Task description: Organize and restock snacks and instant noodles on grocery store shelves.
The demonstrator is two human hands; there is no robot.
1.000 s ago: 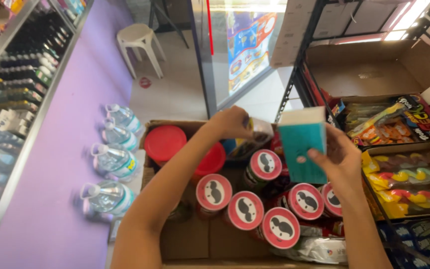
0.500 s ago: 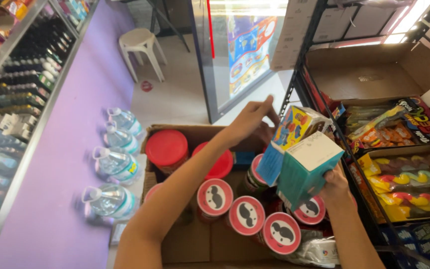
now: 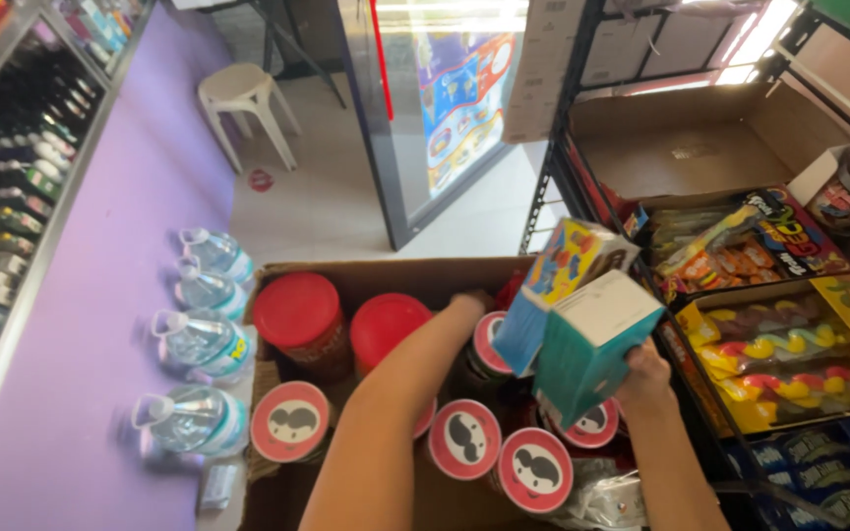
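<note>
Down in the cardboard box on the floor, my left hand is reaching in among the snack cans, right by the colourful box that stands tilted at the back edge. My fingers are hidden behind that box and a can, so I can't tell if they're curled on anything or spread apart. My right hand is clamped around the bottom of a teal carton with a white top, holding it tilted just above the cans and touching the colourful box beside it.

The cardboard box is packed with tall round cans with red-rimmed lids, about 5 that I can count, plus 2 wider tubs with plain red lids at the far left corner. Some crinkly clear wrap sits at the near right corner.

Left of the box, 4 water bottles lie on their sides on the purple floor strip, close together in a row. Further left is a shelf with dark bottles. On my right, a metal rack holds trays of candy bags and an open brown carton above them. A white plastic stool stands well away near a glass-door cooler.
</note>
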